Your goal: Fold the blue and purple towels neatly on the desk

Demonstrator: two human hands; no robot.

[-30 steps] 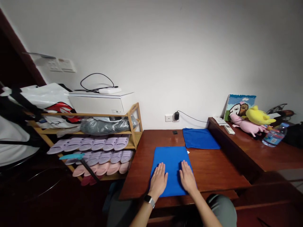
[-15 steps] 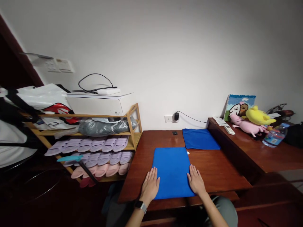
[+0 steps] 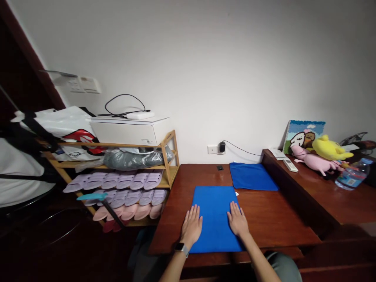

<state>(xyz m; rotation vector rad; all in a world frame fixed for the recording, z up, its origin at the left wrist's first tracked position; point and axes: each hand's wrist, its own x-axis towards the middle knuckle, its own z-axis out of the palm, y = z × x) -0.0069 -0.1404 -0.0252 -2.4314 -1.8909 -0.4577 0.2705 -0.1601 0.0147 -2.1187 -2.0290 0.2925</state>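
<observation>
A bright blue rectangle of cloth (image 3: 216, 219) lies flat on the brown wooden desk, its near edge close to the desk's front. Flat on its left edge rests my left hand (image 3: 192, 225), fingers stretched forward, a watch on the wrist. My right hand (image 3: 237, 220) lies palm down over the cloth's right edge, also with fingers out. Neither hand grips anything. Farther back on the right, a darker blue cloth (image 3: 253, 177) is spread near the wall, with a small white tag by its near left corner.
A wooden rack (image 3: 169, 158) with several slippers (image 3: 126, 180) and a white box (image 3: 126, 132) stands left of the desk (image 3: 276, 215). On the raised right-hand surface are a pink plush toy (image 3: 311, 159), a yellow plush toy (image 3: 330, 148), a water bottle (image 3: 352, 176) and a remote (image 3: 290, 165).
My right hand has slid inward onto the cloth, and my left hand lies slightly farther over its edge. The whole view has shifted a little to the left.
</observation>
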